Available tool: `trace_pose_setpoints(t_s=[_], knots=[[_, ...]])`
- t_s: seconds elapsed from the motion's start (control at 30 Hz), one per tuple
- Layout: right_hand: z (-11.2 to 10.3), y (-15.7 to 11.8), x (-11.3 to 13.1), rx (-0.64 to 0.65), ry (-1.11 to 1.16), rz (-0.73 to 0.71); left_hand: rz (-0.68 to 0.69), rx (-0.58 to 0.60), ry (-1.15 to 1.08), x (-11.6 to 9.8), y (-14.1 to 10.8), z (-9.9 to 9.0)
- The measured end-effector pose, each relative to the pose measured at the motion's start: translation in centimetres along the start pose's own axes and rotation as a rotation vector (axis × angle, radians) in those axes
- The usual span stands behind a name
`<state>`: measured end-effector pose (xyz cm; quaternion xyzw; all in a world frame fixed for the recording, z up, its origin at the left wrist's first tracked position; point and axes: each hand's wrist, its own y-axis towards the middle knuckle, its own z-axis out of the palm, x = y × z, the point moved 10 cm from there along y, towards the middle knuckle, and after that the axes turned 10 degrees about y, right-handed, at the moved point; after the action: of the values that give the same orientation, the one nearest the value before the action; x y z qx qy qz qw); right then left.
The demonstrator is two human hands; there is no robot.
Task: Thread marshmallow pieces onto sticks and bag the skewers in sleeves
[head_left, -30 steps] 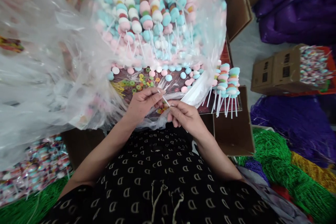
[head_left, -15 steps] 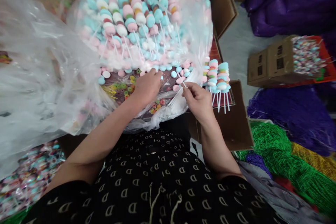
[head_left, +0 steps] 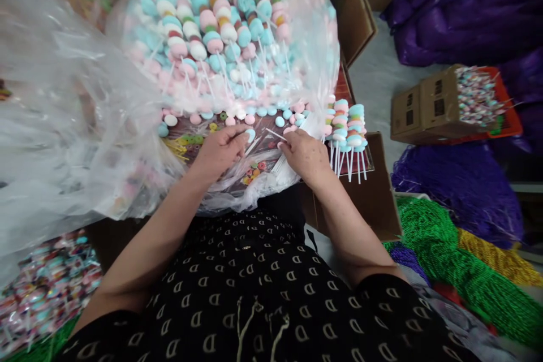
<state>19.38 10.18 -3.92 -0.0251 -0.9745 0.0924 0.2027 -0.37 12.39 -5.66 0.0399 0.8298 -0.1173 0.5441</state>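
My left hand (head_left: 220,153) pinches a pale blue candy disc (head_left: 250,134) between its fingertips. A thin white stick (head_left: 275,134) is pinched in my right hand (head_left: 303,155), its free end pointing toward that disc, with a small gap between them. Just beyond my hands, loose pink, white and blue discs (head_left: 229,117) lie along the edge of a large transparent plastic bag (head_left: 224,39) packed with pastel candy skewers. Coloured ring candies (head_left: 190,139) lie on a dark printed sheet below my left hand. Finished skewers (head_left: 345,130) stand grouped to the right of my right hand.
A second plastic sheet (head_left: 63,124) billows at the left, above a heap of wrapped candy (head_left: 46,288). A cardboard box (head_left: 373,198) lies at the right. Farther right are a box and red crate with skewers (head_left: 449,104), plus purple (head_left: 453,198) and green tinsel (head_left: 428,232).
My left hand has come back from the loose discs with a pale blue disc. My right hand has moved left with the stick, bringing both hands closer together.
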Motion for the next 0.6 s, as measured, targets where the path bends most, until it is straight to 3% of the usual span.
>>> trace_pose_setpoints(t_s=[0.13,0.3,0.4,0.6], knots=[[-1.9,-0.7,0.5,-0.159,0.458,-0.125,-0.106,0.071,-0.452,1.7,-1.0,1.4],[-0.7,-1.8,2.6,-0.053,1.072,-0.15,-0.122,0.139,-0.592,1.4,-1.6,3.1],[0.5,-1.8,3.3,-0.026,1.175,-0.121,-0.085,0.16,-0.6,0.7,-2.1,3.6],[1.1,-1.8,2.6,-0.08,1.122,-0.094,-0.05,0.175,-0.584,0.3,-2.8,4.1]])
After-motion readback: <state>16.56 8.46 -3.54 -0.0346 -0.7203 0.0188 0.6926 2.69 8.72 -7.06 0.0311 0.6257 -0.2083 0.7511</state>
